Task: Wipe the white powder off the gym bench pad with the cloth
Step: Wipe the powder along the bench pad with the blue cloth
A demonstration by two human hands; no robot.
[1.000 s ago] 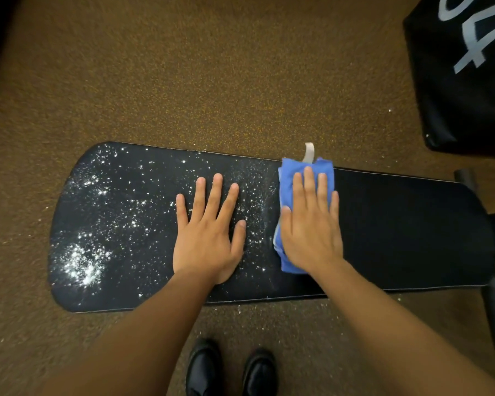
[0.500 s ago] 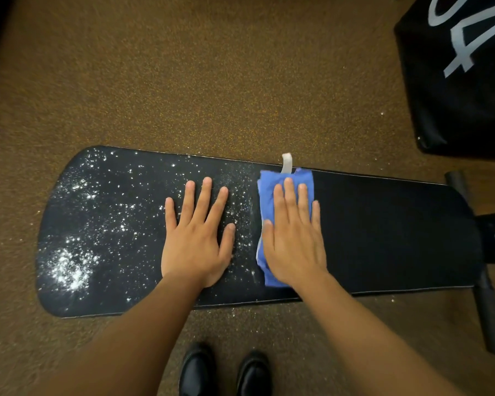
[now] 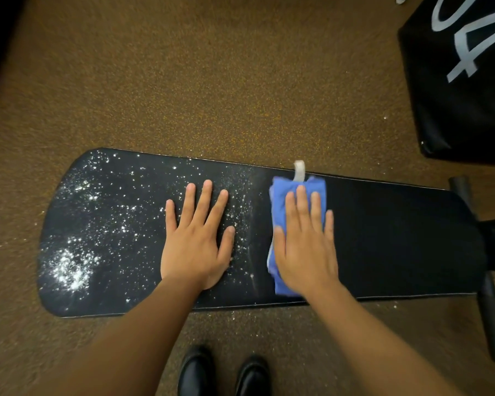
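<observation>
Both forearms are bare from the bottom edge of the view up to the wrists, with no sleeve, watch, band or ring showing on either. The left hand (image 3: 196, 247) and the right hand (image 3: 306, 247) are ungloved, with short, plain nails. Just below the forearms, at the bottom edge, the rounded toes of two glossy black shoes (image 3: 225, 372) show side by side.

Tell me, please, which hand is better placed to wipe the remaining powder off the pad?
Right. The right hand already presses flat on the blue cloth, at the edge of the white powder. The left hand lies bare on the bench pad.
</observation>
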